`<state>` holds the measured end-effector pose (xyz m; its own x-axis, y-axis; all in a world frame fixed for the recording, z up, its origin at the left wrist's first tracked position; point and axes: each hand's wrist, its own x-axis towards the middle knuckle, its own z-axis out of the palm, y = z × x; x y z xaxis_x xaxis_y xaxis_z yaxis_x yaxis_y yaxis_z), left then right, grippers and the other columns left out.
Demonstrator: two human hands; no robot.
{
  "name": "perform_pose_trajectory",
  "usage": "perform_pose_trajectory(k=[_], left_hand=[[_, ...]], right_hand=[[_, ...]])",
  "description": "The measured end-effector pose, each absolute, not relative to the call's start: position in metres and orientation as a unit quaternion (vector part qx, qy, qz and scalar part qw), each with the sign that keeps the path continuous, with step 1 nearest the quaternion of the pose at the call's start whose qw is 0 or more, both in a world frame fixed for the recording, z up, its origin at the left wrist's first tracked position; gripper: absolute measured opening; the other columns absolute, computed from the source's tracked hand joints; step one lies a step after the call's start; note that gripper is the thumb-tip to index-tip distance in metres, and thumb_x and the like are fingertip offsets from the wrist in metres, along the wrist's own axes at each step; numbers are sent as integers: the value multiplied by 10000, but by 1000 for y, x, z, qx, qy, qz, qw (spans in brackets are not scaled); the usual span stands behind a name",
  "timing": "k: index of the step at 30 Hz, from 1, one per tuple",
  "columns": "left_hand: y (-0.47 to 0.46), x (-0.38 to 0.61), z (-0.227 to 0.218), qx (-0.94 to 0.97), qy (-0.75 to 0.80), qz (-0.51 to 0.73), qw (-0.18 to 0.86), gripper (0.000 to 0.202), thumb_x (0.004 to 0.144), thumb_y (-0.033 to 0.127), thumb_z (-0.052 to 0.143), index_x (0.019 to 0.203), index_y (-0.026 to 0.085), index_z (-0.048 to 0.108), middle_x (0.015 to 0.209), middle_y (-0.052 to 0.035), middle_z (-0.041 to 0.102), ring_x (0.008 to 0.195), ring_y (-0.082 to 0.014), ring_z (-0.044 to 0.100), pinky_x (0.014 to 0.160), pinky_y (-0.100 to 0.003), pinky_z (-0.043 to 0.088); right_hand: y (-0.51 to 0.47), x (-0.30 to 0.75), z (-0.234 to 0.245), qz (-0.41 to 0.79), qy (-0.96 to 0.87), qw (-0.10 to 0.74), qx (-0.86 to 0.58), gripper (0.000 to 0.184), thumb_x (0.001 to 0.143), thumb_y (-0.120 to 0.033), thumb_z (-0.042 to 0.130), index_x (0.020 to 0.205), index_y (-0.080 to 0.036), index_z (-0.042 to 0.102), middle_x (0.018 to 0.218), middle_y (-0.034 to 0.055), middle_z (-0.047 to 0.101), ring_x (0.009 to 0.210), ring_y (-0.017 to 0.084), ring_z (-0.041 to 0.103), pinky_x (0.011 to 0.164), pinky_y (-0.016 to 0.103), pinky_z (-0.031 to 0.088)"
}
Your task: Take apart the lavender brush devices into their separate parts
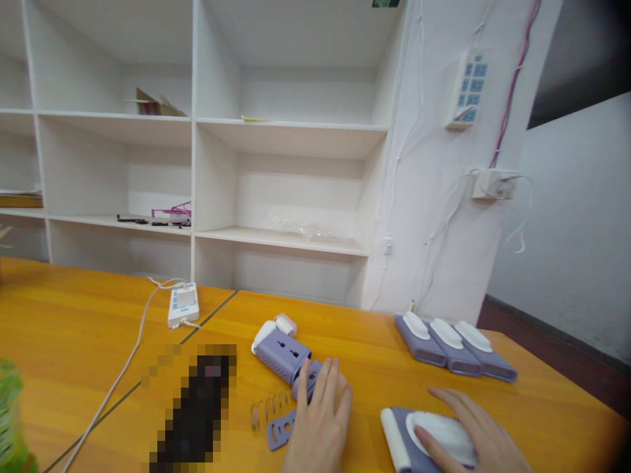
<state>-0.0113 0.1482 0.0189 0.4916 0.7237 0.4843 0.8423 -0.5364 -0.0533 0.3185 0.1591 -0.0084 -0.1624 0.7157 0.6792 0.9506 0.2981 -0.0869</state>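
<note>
Left hand spread at purple end piece, spring at nine o'clock; right hand spread over white-topped case. Likely handling parts; next calls for pinching.

White shelving stands behind an orange table; pale walls; reddish floor.

4 oval-topped cases | 1 slotted housing | 1 spring | 2 hands
</note>
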Motion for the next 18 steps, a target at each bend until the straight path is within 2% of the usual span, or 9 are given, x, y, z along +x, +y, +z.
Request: perform_pose_trajectory(k=[3, 5, 7, 9, 12, 14, 16, 18], left_hand=[[153, 2, -11, -859, -419, -258, 144, 479, 935, 142, 566, 1412, 173, 602, 1583, -223, 486, 1467, -421, 454, 1157, -665, 432], [153, 18, -35, -881, -372, -283, 79, 561, 952, 268, 635, 1501, 213, 533, 1570, -176, 521, 1422, -394, 525, 1137, -548, 509], [153, 36, -51, -860, -391, -328, -9, 615, 983, 253, 616, 1574, 262, 447, 1576, -126, 527, 1436, -333, 523, 1169, -444, 494], [152, 48, -54, -837, -421, -335, -105, 640, 991, 157, 553, 1600, 288, 408, 1624, -99, 464, 1484, -308, 461, 1211, -432, 440], [151, 47, -29, -800, -463, -270, -268, 760, 886, 73, 607, 1602, 217, 400, 1662, -148, 389, 1522, -344, 392, 1235, -500, 381], [148, 36, -3, -802, -412, -257, -349, 896, 749, 168, 815, 1560, 138, 436, 1605, -214, 456, 1492, -394, 416, 1235, -511, 357], [143, 23, 21, -790, -365, -313, -379, 792, 682, 219, 884, 1403, 145, 565, 1429, -176, 604, 1348, -361, 552, 1162, -459, 423], [140, 13, 34, -777, -369, -331, -389, 714, 645, 135, 854, 1302, 160, 577, 1319, -127, 626, 1241, -322, 590, 1095, -433, 449]], right_hand=[[156, 313, 0, -57, -723, 300, -619, 685, 843, -670, 674, 1345, -204, 664, 1359, 139, 722, 1225, 343, 702, 1040, 484, 583], [152, 309, 7, 8, -717, 290, -634, 711, 848, -663, 663, 1379, -191, 644, 1368, 144, 713, 1234, 334, 695, 1068, 466, 563], [147, 304, 13, 43, -720, 284, -631, 719, 842, -662, 668, 1388, -195, 643, 1346, 135, 724, 1219, 328, 700, 1072, 438, 558], [143, 298, 16, 60, -725, 284, -624, 734, 828, -675, 680, 1385, -200, 651, 1320, 127, 736, 1202, 326, 706, 1068, 414, 559], [140, 293, 17, 93, -737, 287, -605, 757, 798, -680, 714, 1387, -208, 660, 1305, 120, 744, 1185, 324, 714, 1056, 383, 565], [140, 293, 17, 116, -738, 306, -590, 747, 786, -665, 735, 1385, -225, 664, 1334, 113, 732, 1220, 325, 695, 1079, 380, 546], [143, 297, 17, 157, -725, 339, -578, 727, 789, -659, 732, 1376, -235, 667, 1379, 107, 708, 1284, 320, 655, 1119, 379, 510], [148, 304, 20, 215, -689, 376, -582, 674, 816, -683, 678, 1309, -224, 704, 1376, 112, 706, 1310, 317, 633, 1124, 373, 498]])
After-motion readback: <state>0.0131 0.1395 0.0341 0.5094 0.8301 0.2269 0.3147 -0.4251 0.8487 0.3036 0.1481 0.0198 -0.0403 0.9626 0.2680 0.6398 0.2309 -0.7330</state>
